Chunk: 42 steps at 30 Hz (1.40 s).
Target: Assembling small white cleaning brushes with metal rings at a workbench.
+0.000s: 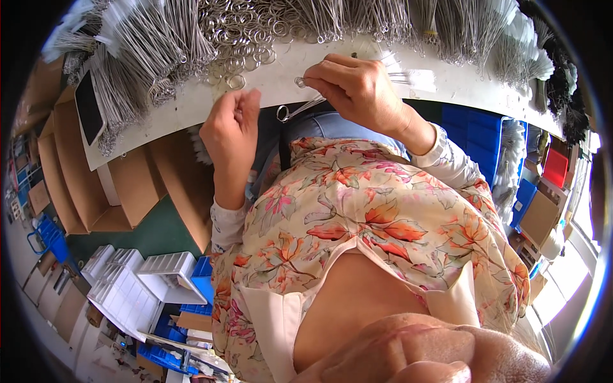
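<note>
At the near edge of the white work surface (191,105), the right hand (361,92) pinches a small silver metal split ring (300,82) between thumb and forefinger, fingers closed tight on it, seemingly to steady it above the lap. Just below it, a thin silver wire piece with a looped end (290,112) slants toward the left hand (233,127), whose fingers curl loosely; whether they grip anything cannot be told. Heaps of loose silver rings (246,38) and bundled wire loops (140,45) lie within easy reach behind.

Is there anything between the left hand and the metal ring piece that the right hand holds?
Nothing visible. The left hand and the metal ring piece in the right hand are separated only by open space.
</note>
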Available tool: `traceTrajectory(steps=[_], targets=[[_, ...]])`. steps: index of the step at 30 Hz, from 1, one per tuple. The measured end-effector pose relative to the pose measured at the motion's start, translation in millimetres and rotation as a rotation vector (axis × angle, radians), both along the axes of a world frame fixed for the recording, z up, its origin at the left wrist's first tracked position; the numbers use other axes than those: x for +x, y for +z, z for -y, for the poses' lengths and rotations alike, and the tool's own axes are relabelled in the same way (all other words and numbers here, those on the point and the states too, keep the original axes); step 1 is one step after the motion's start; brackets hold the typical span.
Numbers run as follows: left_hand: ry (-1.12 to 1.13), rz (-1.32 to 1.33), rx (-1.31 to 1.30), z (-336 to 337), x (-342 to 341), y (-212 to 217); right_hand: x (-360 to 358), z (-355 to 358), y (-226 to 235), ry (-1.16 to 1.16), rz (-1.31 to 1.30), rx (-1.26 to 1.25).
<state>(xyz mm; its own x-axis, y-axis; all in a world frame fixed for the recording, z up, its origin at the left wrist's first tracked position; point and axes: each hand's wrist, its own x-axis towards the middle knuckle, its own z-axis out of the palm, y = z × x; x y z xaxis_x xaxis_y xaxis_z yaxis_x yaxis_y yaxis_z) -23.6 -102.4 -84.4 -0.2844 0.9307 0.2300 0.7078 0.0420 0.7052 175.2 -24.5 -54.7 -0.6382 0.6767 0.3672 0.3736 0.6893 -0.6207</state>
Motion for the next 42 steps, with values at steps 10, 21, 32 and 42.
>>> traceTrajectory(steps=[10, 21, 32, 42], targets=[[-0.053, 0.291, -0.112, 22.8, 21.7, -29.0, 3.8, -1.4, -9.7, 0.009, 0.043, -0.019], [-0.491, 0.674, 0.142, -15.3, 1.8, 31.1, 1.5, 0.8, 12.7, 0.147, -0.066, -0.279], [-0.629, 0.701, 0.124, -27.8, -7.0, 58.1, 7.0, -3.5, 40.5, 0.186, -0.128, -0.862], [-0.522, 0.725, 0.173, -25.4, 1.3, 60.2, -0.3, -1.4, 30.7, 0.152, -0.229, -0.946]])
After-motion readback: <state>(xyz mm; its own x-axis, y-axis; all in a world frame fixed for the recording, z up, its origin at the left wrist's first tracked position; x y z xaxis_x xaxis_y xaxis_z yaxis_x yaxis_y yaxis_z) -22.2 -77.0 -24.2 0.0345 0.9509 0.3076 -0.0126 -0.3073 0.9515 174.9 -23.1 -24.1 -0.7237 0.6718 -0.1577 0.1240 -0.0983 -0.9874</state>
